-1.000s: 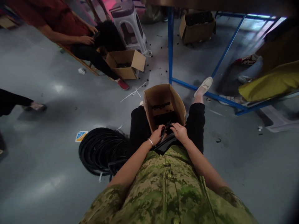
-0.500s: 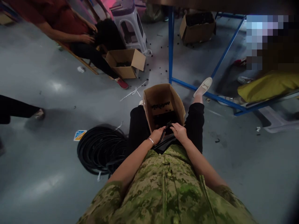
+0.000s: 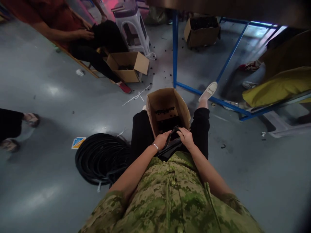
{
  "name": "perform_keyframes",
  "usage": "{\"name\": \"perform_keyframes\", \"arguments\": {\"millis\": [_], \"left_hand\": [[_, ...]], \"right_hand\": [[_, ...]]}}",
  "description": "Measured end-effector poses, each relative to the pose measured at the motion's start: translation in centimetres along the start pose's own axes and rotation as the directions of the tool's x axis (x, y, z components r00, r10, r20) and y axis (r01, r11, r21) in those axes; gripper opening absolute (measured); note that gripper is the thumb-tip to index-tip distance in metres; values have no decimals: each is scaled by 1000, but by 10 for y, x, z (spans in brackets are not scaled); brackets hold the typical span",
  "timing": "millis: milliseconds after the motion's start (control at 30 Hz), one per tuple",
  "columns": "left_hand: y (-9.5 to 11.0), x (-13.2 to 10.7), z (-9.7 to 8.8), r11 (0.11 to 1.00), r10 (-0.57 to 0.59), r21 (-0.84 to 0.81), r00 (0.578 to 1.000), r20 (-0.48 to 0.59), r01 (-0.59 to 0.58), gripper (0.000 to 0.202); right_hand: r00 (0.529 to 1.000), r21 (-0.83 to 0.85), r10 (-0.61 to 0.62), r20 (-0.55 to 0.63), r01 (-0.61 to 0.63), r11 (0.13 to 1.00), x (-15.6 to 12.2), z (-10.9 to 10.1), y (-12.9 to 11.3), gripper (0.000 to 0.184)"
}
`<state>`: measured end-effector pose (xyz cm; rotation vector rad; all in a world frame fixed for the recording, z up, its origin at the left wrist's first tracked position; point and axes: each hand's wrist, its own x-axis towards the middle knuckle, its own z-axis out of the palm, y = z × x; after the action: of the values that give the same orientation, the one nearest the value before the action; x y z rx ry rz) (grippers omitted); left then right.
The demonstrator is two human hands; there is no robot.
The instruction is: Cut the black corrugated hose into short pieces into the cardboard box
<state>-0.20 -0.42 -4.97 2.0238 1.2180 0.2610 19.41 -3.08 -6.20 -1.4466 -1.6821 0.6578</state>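
I sit with an open cardboard box [image 3: 179, 103] between my knees; small black parts lie inside it. My left hand [image 3: 162, 139] and my right hand [image 3: 185, 137] meet over the box's near edge. Both are closed on a black cable [image 3: 173, 133] whose end sticks up between them. The cable runs down past my lap toward a big coil of black cable [image 3: 100, 158] on the floor at my left. A bracelet circles my left wrist.
A seated person in red [image 3: 73, 29] works at the back left beside another open carton [image 3: 127, 66] and a white stool [image 3: 132, 26]. A blue table frame [image 3: 175, 48] stands ahead, a third box [image 3: 200, 30] under it. Someone's feet [image 3: 14, 129] show far left.
My hands stay together on the cable over the box. The view has drifted slightly, and the feet at the far left have moved nearer.
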Motion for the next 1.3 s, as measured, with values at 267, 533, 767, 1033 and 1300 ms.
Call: {"name": "perform_keyframes", "arguments": {"millis": [267, 533, 767, 1033, 1300], "left_hand": [[21, 6, -15, 996, -17, 91, 992, 122, 6, 66], [-10, -5, 11, 966, -86, 248, 995, 52, 70, 62], [-22, -4, 15, 970, 22, 242, 1000, -18, -17, 57], [-21, 10, 11, 986, -84, 141, 996, -18, 86, 53], [-9, 14, 8, 984, -118, 138, 991, 57, 109, 37]], "right_hand": [[996, -118, -49, 75, 57, 991, -6, -4, -4, 32], [986, -222, -130, 109, 151, 963, -7, 1, -5, 31], [994, -174, -80, 73, 91, 981, -3, 10, 2, 30], [997, -113, 45, 66, -37, 993, 11, 23, 13, 27], [969, -167, -27, 244, 70, 983, 7, 13, 9, 25]]}}
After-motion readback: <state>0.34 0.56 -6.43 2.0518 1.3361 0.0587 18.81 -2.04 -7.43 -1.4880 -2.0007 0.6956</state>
